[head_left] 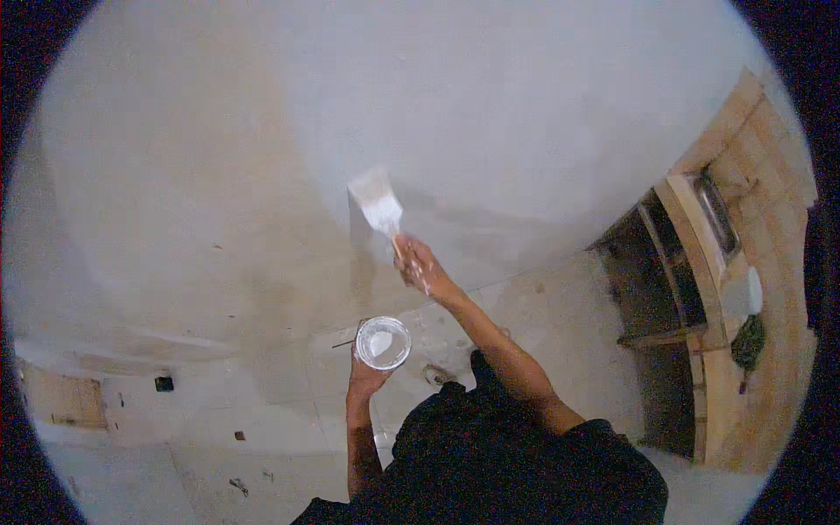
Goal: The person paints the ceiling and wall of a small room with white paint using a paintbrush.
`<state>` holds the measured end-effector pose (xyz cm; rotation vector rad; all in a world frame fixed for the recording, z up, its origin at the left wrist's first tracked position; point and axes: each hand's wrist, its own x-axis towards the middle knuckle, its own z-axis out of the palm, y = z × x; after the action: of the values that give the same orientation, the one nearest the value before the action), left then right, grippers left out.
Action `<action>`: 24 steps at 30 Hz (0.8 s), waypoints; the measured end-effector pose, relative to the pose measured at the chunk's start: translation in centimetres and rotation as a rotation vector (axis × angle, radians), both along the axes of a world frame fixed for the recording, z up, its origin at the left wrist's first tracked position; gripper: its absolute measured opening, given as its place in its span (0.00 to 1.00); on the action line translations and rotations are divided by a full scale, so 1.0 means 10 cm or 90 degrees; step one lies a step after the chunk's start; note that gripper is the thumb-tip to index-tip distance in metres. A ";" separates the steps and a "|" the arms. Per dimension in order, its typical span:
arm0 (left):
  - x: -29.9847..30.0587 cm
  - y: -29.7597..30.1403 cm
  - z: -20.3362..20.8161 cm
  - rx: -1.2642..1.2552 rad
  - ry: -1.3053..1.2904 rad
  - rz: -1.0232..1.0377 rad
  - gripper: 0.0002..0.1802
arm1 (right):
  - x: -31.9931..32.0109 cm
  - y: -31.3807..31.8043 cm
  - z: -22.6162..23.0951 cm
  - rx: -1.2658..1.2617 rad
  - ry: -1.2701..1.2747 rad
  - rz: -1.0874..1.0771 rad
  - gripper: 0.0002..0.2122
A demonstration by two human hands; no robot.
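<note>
My right hand [418, 264], spotted with white paint, is closed round the wooden handle of a wide paintbrush [376, 199]. The brush's bristles point up and away from me at the wall [507, 105], and its head is coated white; whether the bristles touch the surface I cannot tell. Lower down, my left hand [364, 373] grips a round paint can [383, 344] from its near left side. White paint shows inside the can and on its rim. Part of that hand is hidden behind the can.
On the right stands a wooden shelf unit [700, 324] with dark compartments and a few objects on top, among them a dark green item [749, 341]. A small black box [164, 383] lies on the tiled floor [201, 420] at left, near other scattered bits.
</note>
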<state>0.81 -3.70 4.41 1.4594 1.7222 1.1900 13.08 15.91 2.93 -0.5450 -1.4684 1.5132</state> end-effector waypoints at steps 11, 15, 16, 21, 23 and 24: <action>0.07 -0.03 0.11 -0.023 0.068 0.034 0.35 | 1.38 -1.03 -1.20 -0.433 -0.090 0.080 0.12; 0.09 -0.07 0.02 -0.033 0.050 0.059 0.32 | 1.64 -1.24 -0.67 -0.459 -0.084 0.007 0.11; 0.10 -0.05 0.03 -0.009 0.093 0.069 0.32 | 1.64 -1.27 -0.55 -0.469 -0.064 0.000 0.12; 0.00 -0.09 -0.09 0.042 0.146 0.104 0.31 | 1.55 -1.48 0.25 -0.373 -0.075 0.001 0.11; 0.20 -0.02 0.30 -0.023 0.041 0.083 0.31 | 1.60 -1.45 0.46 -0.353 -0.083 -0.002 0.11; 0.22 -0.04 0.33 -0.016 0.024 0.092 0.32 | 1.61 -1.45 0.64 -0.327 -0.130 0.010 0.11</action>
<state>3.04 -4.07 7.73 1.3710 1.8884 1.2170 29.18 1.37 9.31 -1.0179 -1.2255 1.9011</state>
